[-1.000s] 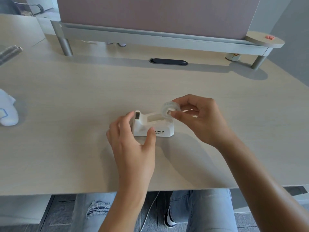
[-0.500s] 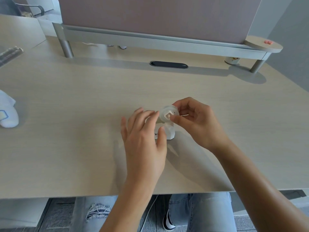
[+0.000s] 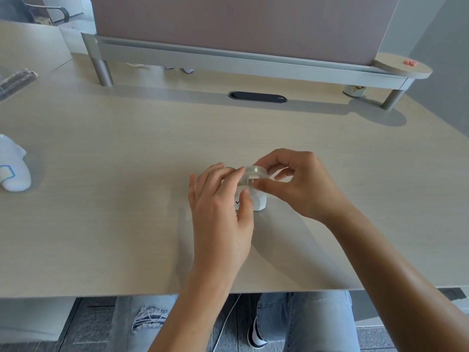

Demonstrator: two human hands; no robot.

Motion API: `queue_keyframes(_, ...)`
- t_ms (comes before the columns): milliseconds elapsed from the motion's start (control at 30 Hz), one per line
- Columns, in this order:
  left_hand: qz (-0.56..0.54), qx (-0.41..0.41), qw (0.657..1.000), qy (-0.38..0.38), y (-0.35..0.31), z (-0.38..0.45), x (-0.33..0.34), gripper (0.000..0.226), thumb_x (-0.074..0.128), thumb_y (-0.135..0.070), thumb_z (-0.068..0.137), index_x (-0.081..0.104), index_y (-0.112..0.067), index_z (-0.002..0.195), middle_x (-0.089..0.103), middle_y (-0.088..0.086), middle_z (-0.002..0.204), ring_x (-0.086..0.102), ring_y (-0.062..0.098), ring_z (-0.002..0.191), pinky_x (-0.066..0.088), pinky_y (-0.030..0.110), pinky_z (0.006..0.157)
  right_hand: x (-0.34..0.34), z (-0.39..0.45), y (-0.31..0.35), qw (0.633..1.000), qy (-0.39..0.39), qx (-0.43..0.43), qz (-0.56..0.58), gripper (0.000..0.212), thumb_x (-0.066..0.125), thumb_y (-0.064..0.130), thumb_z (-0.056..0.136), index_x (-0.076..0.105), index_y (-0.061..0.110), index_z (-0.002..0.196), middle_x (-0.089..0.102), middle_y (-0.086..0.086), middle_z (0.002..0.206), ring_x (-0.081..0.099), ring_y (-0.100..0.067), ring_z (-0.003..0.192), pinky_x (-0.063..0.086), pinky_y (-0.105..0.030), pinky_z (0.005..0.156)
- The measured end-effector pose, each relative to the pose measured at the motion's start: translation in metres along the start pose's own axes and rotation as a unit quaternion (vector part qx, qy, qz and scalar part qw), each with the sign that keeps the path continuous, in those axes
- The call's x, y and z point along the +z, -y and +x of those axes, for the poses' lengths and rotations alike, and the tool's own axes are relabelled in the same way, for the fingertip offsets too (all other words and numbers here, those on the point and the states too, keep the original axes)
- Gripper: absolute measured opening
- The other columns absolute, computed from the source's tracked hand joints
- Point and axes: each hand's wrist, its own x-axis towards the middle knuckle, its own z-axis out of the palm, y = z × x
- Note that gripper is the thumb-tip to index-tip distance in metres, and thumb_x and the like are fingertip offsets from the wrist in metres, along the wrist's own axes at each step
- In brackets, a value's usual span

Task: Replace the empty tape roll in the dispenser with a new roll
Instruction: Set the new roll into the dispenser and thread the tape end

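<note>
A small white tape dispenser [image 3: 259,202] stands on the pale wooden desk [image 3: 127,199], mostly hidden behind my left hand [image 3: 220,212]. Just above its rear end, my right hand [image 3: 297,184] pinches a clear tape roll [image 3: 253,172] between thumb and fingers. The fingertips of my left hand also touch the roll's left side, and its thumb rests against the dispenser's front. The dispenser's cutter end and the roll's core are hidden.
A white rounded object [image 3: 12,166] lies at the desk's left edge. A grey monitor riser [image 3: 228,59] and a partition run along the back, with a black cable slot [image 3: 257,95] in front. A small jar [image 3: 353,90] sits under the riser's right end.
My left hand left the dispenser's front end and slid right up to the roll, covering most of the dispenser. My right hand kept the roll over the dispenser's rear and tilted it flatter.
</note>
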Motion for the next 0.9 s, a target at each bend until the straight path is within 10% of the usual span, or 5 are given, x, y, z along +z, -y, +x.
queue_keyframes(167,-0.005,-0.005,0.999,-0.049,0.005,-0.005,-0.004,0.033,0.065,-0.01,0.089,0.07,-0.005,0.122,0.065,0.01,0.124,0.056,0.034,0.126,0.048,0.055,0.103,0.0,0.004,0.01,0.997,0.018,-0.011,-0.076,0.013,0.084,0.019,0.084,0.079,0.021,0.096,0.077,0.008,0.09,0.069,-0.006,0.084,0.05,-0.01,0.07)
queue_keyframes(433,-0.006,-0.099,0.993,-0.057,0.014,-0.009,-0.013,0.036,0.07,-0.009,0.087,0.069,-0.009,0.122,0.065,0.006,0.123,0.054,0.023,0.117,0.047,0.037,0.1,-0.005,0.025,0.051,0.946,0.122,-0.009,-0.299,0.017,0.07,0.024,0.085,0.079,0.03,0.098,0.07,0.012,0.092,0.069,-0.019,0.091,0.06,-0.04,0.082)
queue_keyframes(733,-0.004,-0.159,0.987,-0.001,0.012,-0.01,-0.016,0.05,0.074,-0.017,0.089,0.06,-0.016,0.138,0.06,-0.002,0.132,0.062,0.016,0.113,0.037,0.012,0.09,-0.002,0.036,0.059,0.927,0.161,-0.01,-0.338,0.015,0.079,0.03,0.087,0.077,0.034,0.101,0.068,0.004,0.103,0.068,-0.022,0.097,0.059,-0.038,0.083)
queue_keyframes(900,0.004,-0.162,0.987,0.002,0.011,-0.008,-0.016,0.051,0.075,-0.019,0.089,0.061,-0.018,0.138,0.06,-0.004,0.13,0.063,0.018,0.113,0.045,0.021,0.09,0.0,0.038,0.06,0.92,0.175,-0.014,-0.35,0.017,0.072,0.026,0.089,0.077,0.032,0.104,0.069,0.001,0.106,0.069,-0.024,0.097,0.06,-0.043,0.086)
